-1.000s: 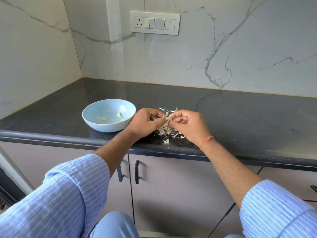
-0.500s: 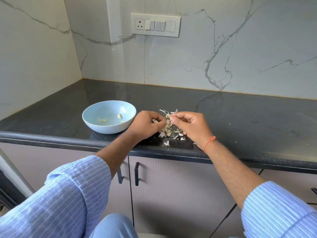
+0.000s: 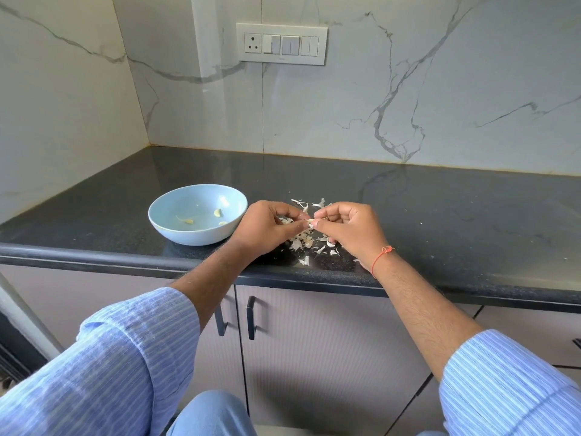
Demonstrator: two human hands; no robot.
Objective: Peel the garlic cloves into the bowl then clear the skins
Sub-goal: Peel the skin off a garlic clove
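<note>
Black speckled granite countertop [image 3: 408, 215] runs under a grey-veined marble wall with a switch plate [image 3: 281, 44]. Left of the skins [image 3: 303, 243] sits the blue bowl [image 3: 176, 229] holding peeled cloves [image 3: 217, 212]. Above the skins, left hand [image 3: 267, 229] and right hand [image 3: 349, 229] meet, both pinching a garlic clove [image 3: 311, 222].

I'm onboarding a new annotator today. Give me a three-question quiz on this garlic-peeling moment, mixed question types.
1. True or false: the bowl already holds peeled cloves.
2. The loose skins lie: A) in the bowl, B) on the counter under the hands, C) on the floor.
3. Fill in: the left hand and right hand both pinch one ____.

Key: 1 true; 2 B; 3 garlic clove.
</note>
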